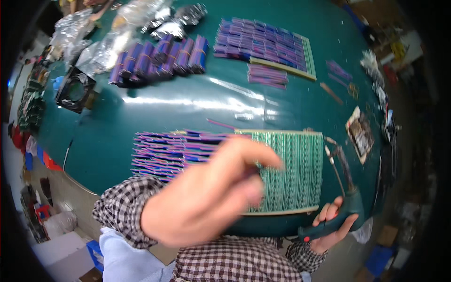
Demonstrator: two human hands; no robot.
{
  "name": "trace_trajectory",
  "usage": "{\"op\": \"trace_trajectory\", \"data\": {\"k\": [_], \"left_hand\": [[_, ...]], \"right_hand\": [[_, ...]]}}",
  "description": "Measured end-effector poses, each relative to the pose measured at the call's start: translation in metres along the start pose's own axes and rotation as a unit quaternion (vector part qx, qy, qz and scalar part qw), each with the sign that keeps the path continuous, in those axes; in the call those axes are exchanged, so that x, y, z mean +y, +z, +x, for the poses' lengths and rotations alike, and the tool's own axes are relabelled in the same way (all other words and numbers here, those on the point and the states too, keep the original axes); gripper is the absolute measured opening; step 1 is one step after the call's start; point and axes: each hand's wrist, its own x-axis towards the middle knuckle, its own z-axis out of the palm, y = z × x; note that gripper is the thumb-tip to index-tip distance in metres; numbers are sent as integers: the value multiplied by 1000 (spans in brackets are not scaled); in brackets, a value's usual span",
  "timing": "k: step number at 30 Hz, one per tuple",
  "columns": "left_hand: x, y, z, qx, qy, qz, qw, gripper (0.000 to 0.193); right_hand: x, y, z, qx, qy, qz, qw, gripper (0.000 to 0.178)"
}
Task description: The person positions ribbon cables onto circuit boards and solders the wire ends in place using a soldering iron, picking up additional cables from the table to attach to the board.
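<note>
My left hand (202, 192), blurred by motion, hovers over the left part of a green circuit board panel (293, 174). Its index finger and thumb are bent and apart, with nothing I can make out between them; the other fingers are hidden. Rows of purple and blue wires (157, 152) run out from the panel's left side, partly behind this hand. At the panel's lower right, my right hand (331, 221) is closed round the handle of a dark green soldering gun (352, 207). The gun's metal tip points up and left, alongside the panel's right edge.
Farther back lie a second panel covered in purple wires (263, 42), a loose wire pile (267, 76) and several banded wire bundles (162, 58). A black fan (76, 91) stands at left, near plastic bags (127, 28). A stained pad (361, 134) and scissors (353, 90) lie at right.
</note>
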Motion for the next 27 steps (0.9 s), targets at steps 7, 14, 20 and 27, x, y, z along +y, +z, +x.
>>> {"op": "trace_trajectory", "data": {"k": [7,14,20,27], "left_hand": [[-74,-18,30,6,-109,7,994,25],[-64,-25,28,103,177,335,920,20],[-80,-3,28,16,284,448,847,31],[-106,9,24,34,338,545,767,38]], "right_hand": [[3,-3,-4,-27,-17,-65,997,65],[6,-1,-7,-39,-12,-102,994,69],[9,8,-15,-47,21,-116,992,78],[3,-11,-43,-53,14,-207,977,76]]}}
